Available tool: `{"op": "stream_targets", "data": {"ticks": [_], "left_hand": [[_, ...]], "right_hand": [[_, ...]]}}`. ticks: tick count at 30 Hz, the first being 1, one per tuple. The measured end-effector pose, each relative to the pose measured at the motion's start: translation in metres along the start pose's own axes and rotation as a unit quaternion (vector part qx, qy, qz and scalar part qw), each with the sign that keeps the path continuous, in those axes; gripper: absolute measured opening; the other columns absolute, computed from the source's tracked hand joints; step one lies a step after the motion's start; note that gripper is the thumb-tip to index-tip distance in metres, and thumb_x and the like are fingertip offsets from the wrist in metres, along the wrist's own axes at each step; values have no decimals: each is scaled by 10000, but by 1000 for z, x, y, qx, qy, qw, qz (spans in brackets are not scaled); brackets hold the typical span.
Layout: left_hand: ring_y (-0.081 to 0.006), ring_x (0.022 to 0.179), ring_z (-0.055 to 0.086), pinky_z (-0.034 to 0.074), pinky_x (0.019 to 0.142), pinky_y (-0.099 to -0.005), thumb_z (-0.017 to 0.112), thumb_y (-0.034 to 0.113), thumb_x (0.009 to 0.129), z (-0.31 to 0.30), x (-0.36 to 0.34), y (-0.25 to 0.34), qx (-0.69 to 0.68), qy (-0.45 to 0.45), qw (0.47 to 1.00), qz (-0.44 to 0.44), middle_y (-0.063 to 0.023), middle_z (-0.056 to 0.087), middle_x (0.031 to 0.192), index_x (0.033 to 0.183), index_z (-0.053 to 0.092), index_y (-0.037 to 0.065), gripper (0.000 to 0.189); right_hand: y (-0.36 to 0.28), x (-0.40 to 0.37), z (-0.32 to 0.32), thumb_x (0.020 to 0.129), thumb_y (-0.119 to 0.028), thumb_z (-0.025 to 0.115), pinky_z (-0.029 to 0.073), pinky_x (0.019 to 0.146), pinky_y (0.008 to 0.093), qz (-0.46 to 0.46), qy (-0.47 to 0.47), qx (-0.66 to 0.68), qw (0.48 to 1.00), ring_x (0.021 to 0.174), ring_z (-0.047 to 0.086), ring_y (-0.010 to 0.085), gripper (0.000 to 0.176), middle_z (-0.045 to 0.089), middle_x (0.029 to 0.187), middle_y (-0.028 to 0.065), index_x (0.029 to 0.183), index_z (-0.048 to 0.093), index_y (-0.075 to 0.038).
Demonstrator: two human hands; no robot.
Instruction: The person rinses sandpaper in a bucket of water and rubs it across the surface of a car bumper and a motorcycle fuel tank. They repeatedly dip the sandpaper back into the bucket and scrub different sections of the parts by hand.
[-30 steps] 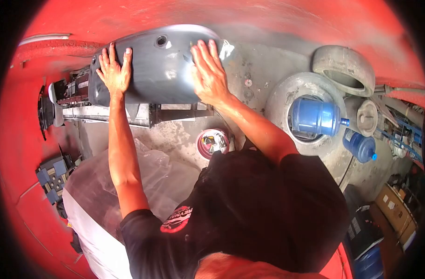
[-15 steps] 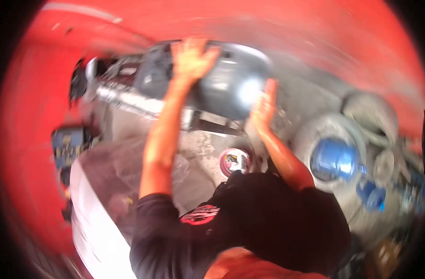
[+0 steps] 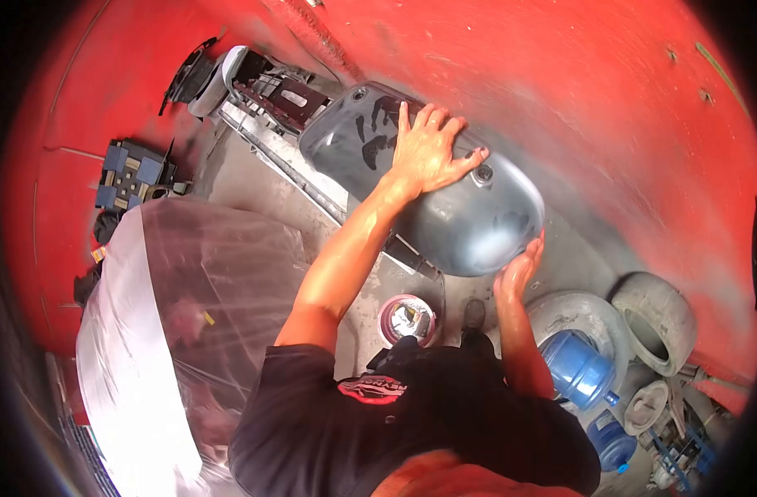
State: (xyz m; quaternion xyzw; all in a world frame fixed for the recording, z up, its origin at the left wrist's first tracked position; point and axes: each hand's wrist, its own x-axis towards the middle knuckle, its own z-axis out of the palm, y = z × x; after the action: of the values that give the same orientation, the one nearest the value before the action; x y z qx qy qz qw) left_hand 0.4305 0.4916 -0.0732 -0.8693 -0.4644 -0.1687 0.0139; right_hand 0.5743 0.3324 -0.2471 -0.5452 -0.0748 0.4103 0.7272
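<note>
At the left, clear, wrinkled plastic sheeting (image 3: pixel 229 257) bulges out, and past it a long, pale metal frame (image 3: pixel 312 184) runs toward the large, glossy dark grey rounded panel (image 3: pixel 457 228), which sits in the upper middle beside the red wall (image 3: pixel 544 66). A dark, hand-shaped smear (image 3: pixel 377 153) marks the panel's left part. Below the panel stands a round pinkish-red bucket (image 3: pixel 384 327). The bare left hand (image 3: pixel 428 156) lies flat on the panel, its grip wide, fingers spread, thumb by a round recessed hole (image 3: pixel 482 174). Farther right, the bare right hand (image 3: pixel 519 271) rests along the rounded end, fingers nearly straight and closed around nothing. The panel's supports are mostly hidden; lopsided pressure from the left palm could tip or slide it, since neither hand clasps an edge. Grit under a palm might scratch the smooth surface, and a slip rightward could carry it toward the thick grey tyre (image 3: pixel 581 306) and the translucent blue bottle (image 3: pixel 576 364).
</note>
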Motion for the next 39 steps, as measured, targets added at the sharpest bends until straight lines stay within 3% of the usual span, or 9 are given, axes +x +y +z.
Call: {"op": "stream_targets", "data": {"ticks": [10,14,18,20,24,27,30,33,39], "left_hand": [[-384,1370,396,145,1173,-622,588,612,865,12,-3,-12,-51,29,997,43,-217,526,1364,1321,577,53,721],[-354,1414,369,144,1188,-591,608,534,893,-15,-7,-63,-151,8,986,68,-184,531,1402,1301,595,48,634],[-336,1094,613,410,988,-456,596,294,929,-49,-5,-223,-74,141,987,-34,-174,677,1112,1064,699,31,313],[-346,1011,653,457,925,-486,607,270,914,-40,-17,-354,12,186,981,-59,-182,686,1081,1030,697,26,284],[-347,1228,548,397,1050,-542,668,115,794,-59,-52,-558,188,47,976,-101,-162,591,1309,1316,529,60,543],[-322,1440,341,280,1167,-545,791,94,692,-60,-32,-653,196,-23,979,-57,-123,450,1481,1422,404,76,826],[-333,1395,393,331,1125,-529,824,125,664,-69,-11,-689,106,38,993,38,-146,491,1417,1339,457,58,772],[-324,1159,573,413,1015,-484,785,395,709,-59,5,-713,82,-44,995,44,-123,678,1108,1157,625,55,585],[-270,1212,560,275,1145,-520,659,597,817,-52,8,-716,96,-38,994,37,-91,687,1166,1092,730,110,564]], "right_hand": [[12,13,0,1031,-297,382,414,1076,426,-11,2,76,997,1297,484,291,499,455,1437,145,1453,393,-31],[6,18,-18,1018,-287,407,433,1045,399,-46,-10,-56,997,1238,525,263,477,504,1376,134,1417,442,-28],[32,49,-61,1013,-323,446,454,1007,371,-213,20,-231,949,1134,580,265,501,568,1280,121,1391,472,4],[0,36,-50,1047,-352,400,444,1034,380,-360,154,-351,851,1201,567,295,536,566,1321,171,1424,433,26],[-65,-74,109,1083,-261,319,386,1106,417,-540,219,-399,708,1335,489,318,493,459,1478,221,1452,405,55],[-22,-149,241,1041,-94,327,309,1151,376,-554,127,-407,715,1347,473,287,442,484,1463,213,1434,425,82],[42,-180,396,948,-70,468,380,1106,414,-546,-77,-453,701,1273,548,336,401,583,1351,230,1313,587,49],[105,-151,509,979,-171,531,449,1014,475,-567,-186,-578,557,1187,565,429,346,608,1256,259,1282,610,-23],[134,-129,567,878,-493,673,521,710,512,-473,-162,-696,515,806,673,425,447,688,824,211,972,661,-56]]}}
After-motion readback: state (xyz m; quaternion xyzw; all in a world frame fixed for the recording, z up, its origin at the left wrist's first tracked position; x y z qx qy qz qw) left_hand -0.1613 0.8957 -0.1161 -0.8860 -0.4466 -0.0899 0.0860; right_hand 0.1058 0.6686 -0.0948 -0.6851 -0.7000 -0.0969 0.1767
